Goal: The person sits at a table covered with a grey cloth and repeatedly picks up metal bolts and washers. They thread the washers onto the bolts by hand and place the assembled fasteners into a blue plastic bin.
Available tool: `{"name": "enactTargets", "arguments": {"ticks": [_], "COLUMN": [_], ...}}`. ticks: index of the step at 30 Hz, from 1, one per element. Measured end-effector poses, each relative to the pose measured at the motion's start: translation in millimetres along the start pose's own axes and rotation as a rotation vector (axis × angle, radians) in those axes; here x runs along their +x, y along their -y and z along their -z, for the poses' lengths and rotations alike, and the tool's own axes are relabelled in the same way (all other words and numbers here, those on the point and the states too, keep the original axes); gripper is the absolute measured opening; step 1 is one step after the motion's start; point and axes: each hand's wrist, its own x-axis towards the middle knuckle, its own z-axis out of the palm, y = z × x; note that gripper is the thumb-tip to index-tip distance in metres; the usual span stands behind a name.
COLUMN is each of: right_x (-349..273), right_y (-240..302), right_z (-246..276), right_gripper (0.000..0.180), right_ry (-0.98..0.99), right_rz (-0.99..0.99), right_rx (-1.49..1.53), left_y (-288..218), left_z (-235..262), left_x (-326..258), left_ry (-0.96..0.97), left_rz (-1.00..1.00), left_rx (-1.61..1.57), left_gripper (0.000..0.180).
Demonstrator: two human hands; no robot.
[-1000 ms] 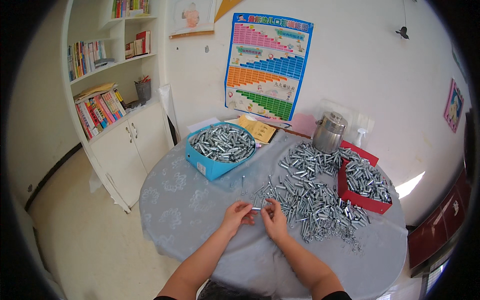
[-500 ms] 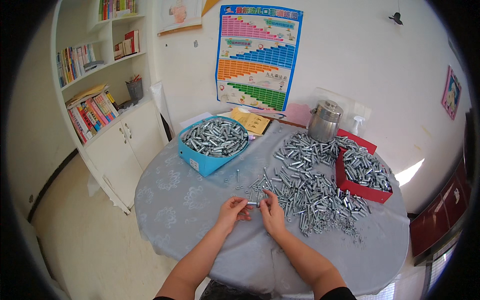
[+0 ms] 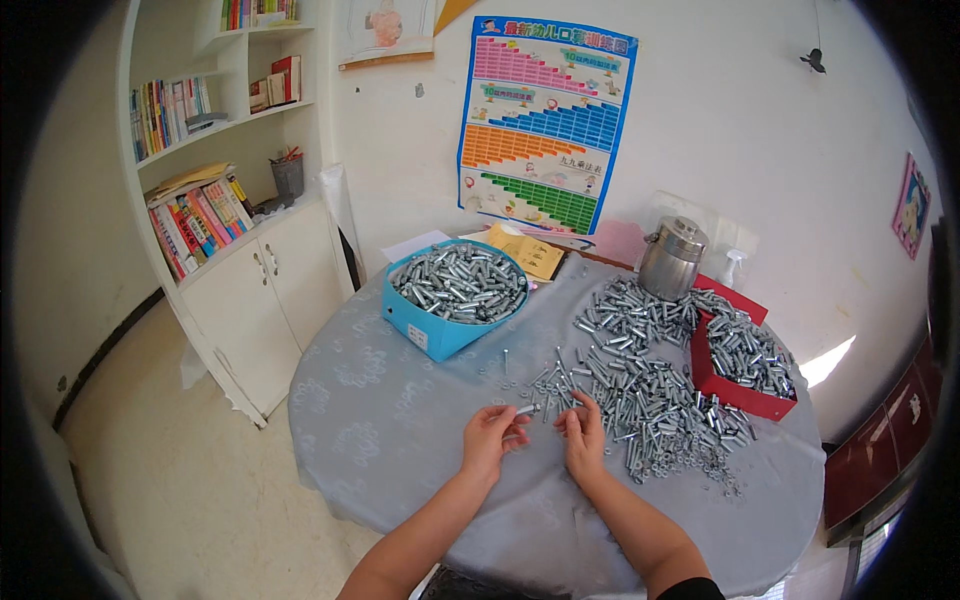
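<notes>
My left hand point(image 3: 490, 437) pinches a silver sleeve anchor bolt point(image 3: 528, 409) between thumb and fingers, its end pointing right. My right hand point(image 3: 582, 436) is just to the right, apart from that bolt, with thumb and forefinger spread and nothing visible between them. Beyond and right of it spreads a loose pile of silver bolts and sleeves point(image 3: 640, 385), with small nuts and washers point(image 3: 690, 462) at its near edge. One bolt point(image 3: 506, 362) stands upright by itself on the cloth, left of the pile.
A blue box point(image 3: 430, 335) heaped with metal sleeve anchors stands at the back left of the grey-covered round table point(image 3: 350, 430). A red box point(image 3: 745, 398), also full of them, lies at the right. Behind the pile are a steel canister point(image 3: 673, 262) and a spray bottle point(image 3: 733, 268).
My right hand has come away from the bolt and moved right, its fingers opening. The bolt stays in my left hand. The whole view has shifted slightly.
</notes>
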Motion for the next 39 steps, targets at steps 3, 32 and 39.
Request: {"name": "enactTargets", "arguments": {"ticks": [3,32,39], "right_x": [-1.3,4.9,21.4], "right_y": [3.4,2.6,27.0], "right_z": [1.4,2.2,17.7], "right_gripper": [0.029,0.020,0.017], "right_ry": [0.011,-0.019,-0.121], "right_rz": [0.000,0.000,-0.028], "right_rx": [-0.072,-0.093,-0.238], "left_y": [-25.7,37.0,27.3], "left_z": [-3.8,-29.4,-21.5], "left_x": [12.3,83.1,60.2], "left_ry": [-0.049,0.113,0.078], "left_rz": [-0.076,-0.517,-0.331], "left_rx": [0.031,1.632,0.773], "left_gripper": [0.021,0.026,0.015]}}
